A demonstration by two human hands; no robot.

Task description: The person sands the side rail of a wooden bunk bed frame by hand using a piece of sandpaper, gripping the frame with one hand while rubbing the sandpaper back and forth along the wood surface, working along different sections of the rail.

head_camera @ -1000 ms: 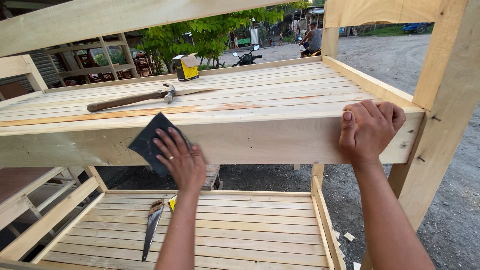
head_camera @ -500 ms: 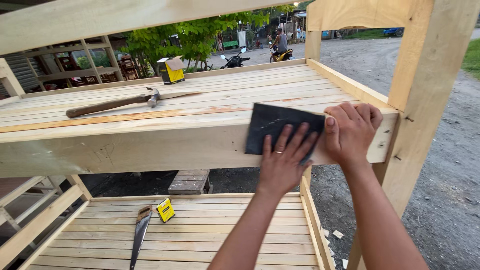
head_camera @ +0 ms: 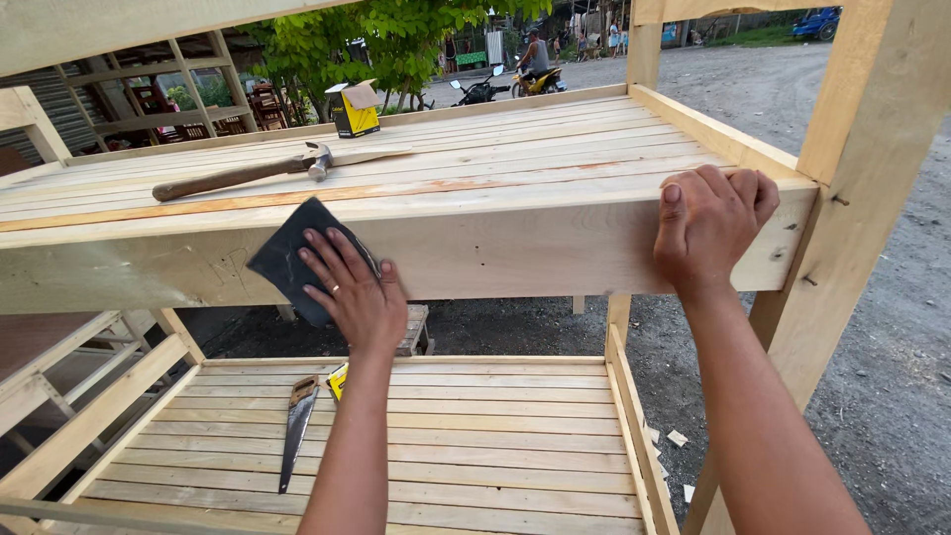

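A pale wooden frame with two slatted decks stands in front of me. My left hand [head_camera: 355, 289] presses a dark sheet of sandpaper [head_camera: 287, 260] flat against the front rail [head_camera: 525, 248] of the upper deck, left of its middle. My right hand [head_camera: 708, 223] grips the top edge of that same rail near the right corner post [head_camera: 842, 218]. On the upper deck lie a hammer [head_camera: 243, 174] with a wooden handle and a small yellow and black box [head_camera: 355, 109].
A hand saw [head_camera: 297, 426] and a small yellow item [head_camera: 338, 380] lie on the lower slatted deck [head_camera: 446, 446]. Gravel ground lies to the right. More wooden frames stand at the left. Beyond are trees, parked motorcycles and a person on a yellow motorcycle [head_camera: 538, 61].
My left hand has slid the sandpaper along the front rail: from the left to right beside my right hand, and now back to the left. My right hand stays at the corner.
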